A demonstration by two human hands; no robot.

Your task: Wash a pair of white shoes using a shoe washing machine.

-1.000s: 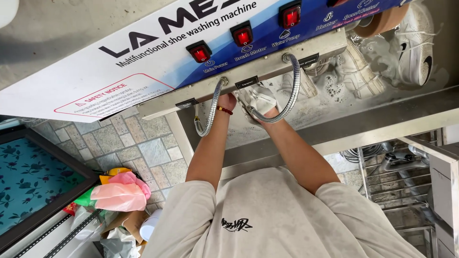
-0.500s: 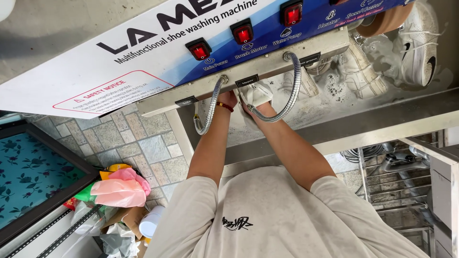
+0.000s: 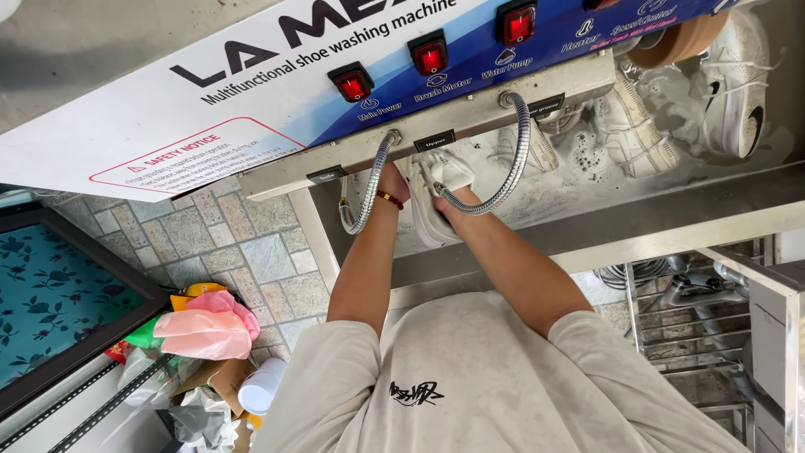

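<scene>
Head view: a shoe-washing machine [image 3: 251, 101] is seen from above, its white and blue control panel tilted across the upper half of the frame.
Left hand [image 3: 394, 180]: only its heel and wrist show under the panel's lower edge at 12 o'clock from the torso; a red and gold bracelet [image 3: 387, 198] is worn on the wrist. It is pressed against the shoe's side; whether the fingers are curled cannot be told.
Right hand [image 3: 449, 201]: mostly hidden behind the shoe and a hose; it appears wrapped under the shoe, though the fingers are not seen.
White shoe [image 3: 432, 197]: held between both hands, just below the panel's metal rail, over the near end of the steel basin [image 3: 671, 214].
Hoses: two flexible metal hoses [image 3: 513, 164] hang from the rail, one at each side of the shoe.
Other shoes: several white sneakers [image 3: 729, 84] lie in suds at 2 o'clock, well apart from the hands.
Switches: three red rocker switches [image 3: 430, 57] are lit on the panel.
Floor: pink and green bags [image 3: 205, 327] are piled at 8 o'clock on grey tiles.
Step in hand: the shoe is judged to be offered up to the part of the machine under the panel.
Next move: a firm two-handed hold and a slow turn of the shoe would be called for.
</scene>
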